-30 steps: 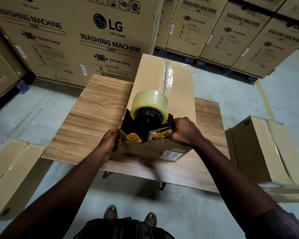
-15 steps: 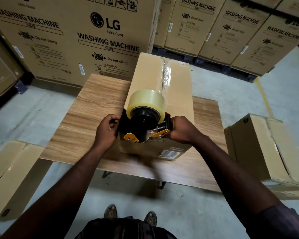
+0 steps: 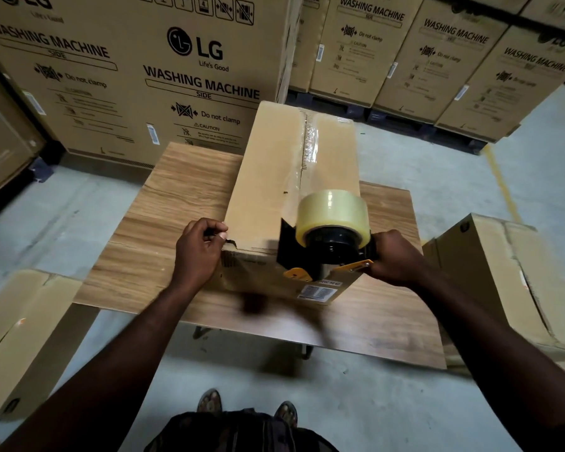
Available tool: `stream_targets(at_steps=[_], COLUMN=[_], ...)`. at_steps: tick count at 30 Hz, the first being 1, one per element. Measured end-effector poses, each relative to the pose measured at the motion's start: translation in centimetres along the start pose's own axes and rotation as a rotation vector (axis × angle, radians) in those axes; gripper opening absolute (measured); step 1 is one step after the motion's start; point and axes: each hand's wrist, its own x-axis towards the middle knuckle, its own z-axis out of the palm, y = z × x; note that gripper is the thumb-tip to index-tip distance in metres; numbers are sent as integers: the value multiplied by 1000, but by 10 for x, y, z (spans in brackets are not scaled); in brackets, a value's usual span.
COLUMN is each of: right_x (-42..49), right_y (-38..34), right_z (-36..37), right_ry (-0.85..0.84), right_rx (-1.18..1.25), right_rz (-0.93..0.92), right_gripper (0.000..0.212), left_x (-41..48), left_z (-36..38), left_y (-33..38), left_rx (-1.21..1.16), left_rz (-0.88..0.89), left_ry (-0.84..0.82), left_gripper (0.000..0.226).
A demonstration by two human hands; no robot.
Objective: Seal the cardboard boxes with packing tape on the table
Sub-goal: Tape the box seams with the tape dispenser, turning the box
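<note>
A long cardboard box [image 3: 268,177] lies on the wooden table [image 3: 177,203], with clear tape running along its top seam. A black and orange tape dispenser [image 3: 327,249] with a roll of clear tape [image 3: 333,210] sits on the box's near right end. My right hand [image 3: 395,259] grips the dispenser's handle from the right. My left hand [image 3: 199,249] is curled at the box's near left corner, thumb and fingers pinching the flap edge there.
Large washing machine cartons [image 3: 137,70] stand stacked behind the table. A cardboard box [image 3: 516,282] sits on the floor at the right and another [image 3: 20,334] at the left. My feet [image 3: 245,406] are below the table's near edge.
The dispenser has shifted right along the box's near end with my right hand. My left hand has come off the dispenser and now pinches the box's near left corner.
</note>
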Motion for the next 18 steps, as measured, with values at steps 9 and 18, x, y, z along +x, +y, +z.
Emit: stream_targets(at_steps=[9,18], right_x=[-4,-6], right_y=[5,13], right_z=[7,11], right_ry=[8,-6], right_rx=[201,260], right_rz=[-41,-20], right_gripper=[27,39], left_x=[-37,-64], left_z=[26,44], left_y=[31,25], left_rx=[453,751], left_rz=[373,461], left_ry=[-170,-401], left_gripper=[36,90])
